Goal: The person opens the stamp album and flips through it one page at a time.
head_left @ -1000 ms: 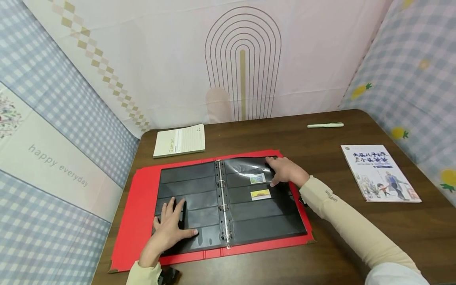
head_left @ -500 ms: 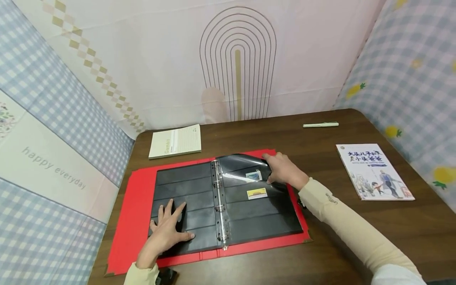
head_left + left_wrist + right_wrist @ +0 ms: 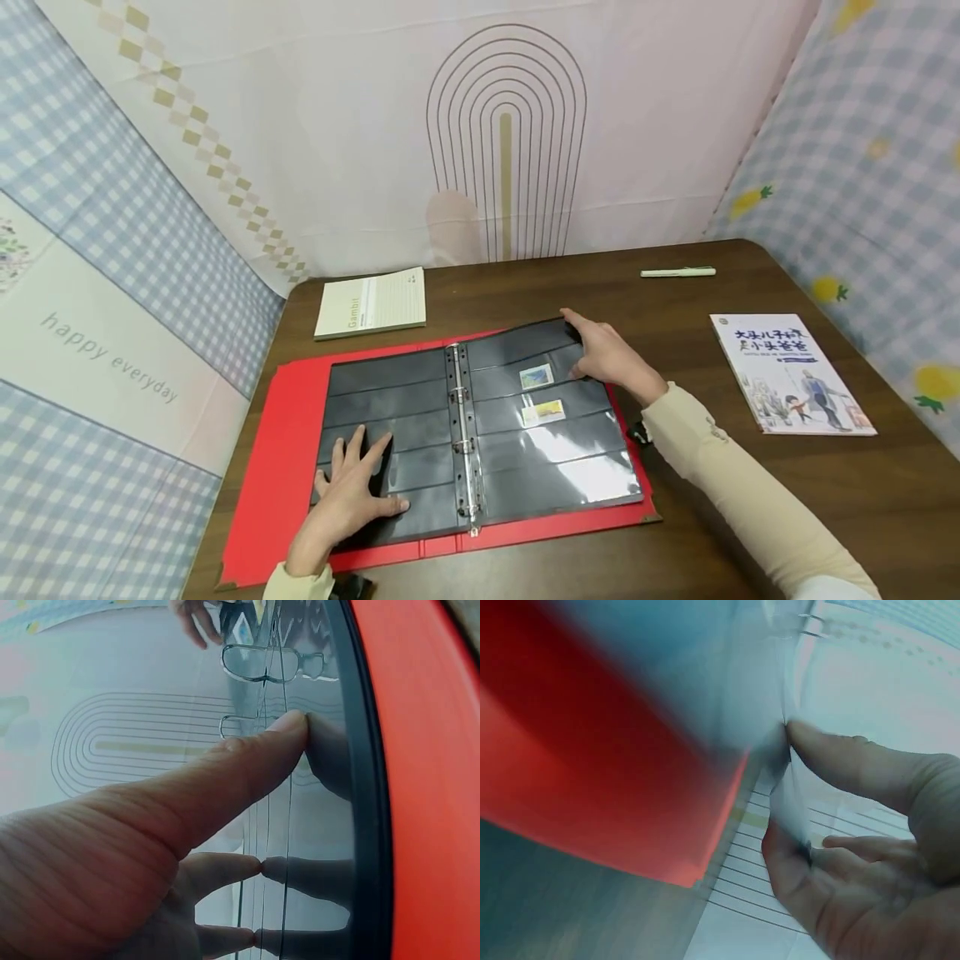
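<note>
A red ring binder (image 3: 262, 467) lies open with black pocket pages on both sides of its metal rings (image 3: 461, 408). On the left page (image 3: 390, 383) my left hand (image 3: 341, 504) rests with fingers spread; its thumb (image 3: 225, 761) touches the glossy sheet in the left wrist view. My right hand (image 3: 611, 358) pinches the upper outer corner of the right page (image 3: 517, 479), which is raised from the cover. Two stamps, one blue-green (image 3: 536, 377) and one yellow (image 3: 543, 413), sit in that page's pockets. The right wrist view shows the page corner (image 3: 780, 780) between thumb and fingers.
A pale notebook (image 3: 371, 304) lies behind the binder at the left. Toward the right are a light green pen (image 3: 678, 272) and a white illustrated book (image 3: 791, 375). Patterned cloths (image 3: 360, 167) surround the brown table (image 3: 525, 575) at the back and sides.
My right hand has raised the right page's corner. The curl at its top has straightened and bright glare now covers its lower part. My left hand stays on the left page.
</note>
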Available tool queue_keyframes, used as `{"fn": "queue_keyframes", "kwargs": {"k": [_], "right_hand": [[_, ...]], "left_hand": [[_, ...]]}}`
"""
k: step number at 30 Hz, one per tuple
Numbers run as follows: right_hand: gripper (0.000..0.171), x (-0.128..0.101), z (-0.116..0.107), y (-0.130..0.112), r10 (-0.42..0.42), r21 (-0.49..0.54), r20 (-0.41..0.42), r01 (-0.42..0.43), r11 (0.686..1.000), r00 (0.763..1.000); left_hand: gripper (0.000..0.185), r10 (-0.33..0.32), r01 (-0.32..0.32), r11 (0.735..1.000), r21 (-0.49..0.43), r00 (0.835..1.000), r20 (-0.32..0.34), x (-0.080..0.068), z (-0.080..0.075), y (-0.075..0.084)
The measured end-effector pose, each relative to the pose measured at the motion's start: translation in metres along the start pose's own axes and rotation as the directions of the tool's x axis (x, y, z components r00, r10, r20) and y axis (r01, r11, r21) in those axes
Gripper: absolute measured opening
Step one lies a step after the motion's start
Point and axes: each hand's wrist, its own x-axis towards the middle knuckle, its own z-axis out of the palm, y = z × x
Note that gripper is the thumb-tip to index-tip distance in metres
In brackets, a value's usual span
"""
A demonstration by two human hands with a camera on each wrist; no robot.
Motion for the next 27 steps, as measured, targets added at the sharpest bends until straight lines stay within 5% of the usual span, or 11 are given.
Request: {"fn": "queue_keyframes", "kwargs": {"k": [8,18,27], "right_hand": [[0.097,-0.015,-0.006,0.002,-0.064,0.120,-0.009,0.064,0.991,0.998],[0.078,-0.025,-0.018,-0.003,0.020,0.371,0.092,-0.052,0.927,0.996],[0.072,-0.033,-0.033,-0.014,-0.008,0.327,0.180,-0.052,0.943,0.984]], "left_hand": [[0.101,-0.004,0.004,1.000,-0.006,1.000,0.006,-0.001,0.001,-0.002],[0.102,-0.014,0.014,1.000,-0.003,1.000,-0.010,-0.004,-0.001,-0.005],[0.101,-0.019,0.019,1.000,-0.006,1.000,0.001,0.000,0.003,-0.003]]}}
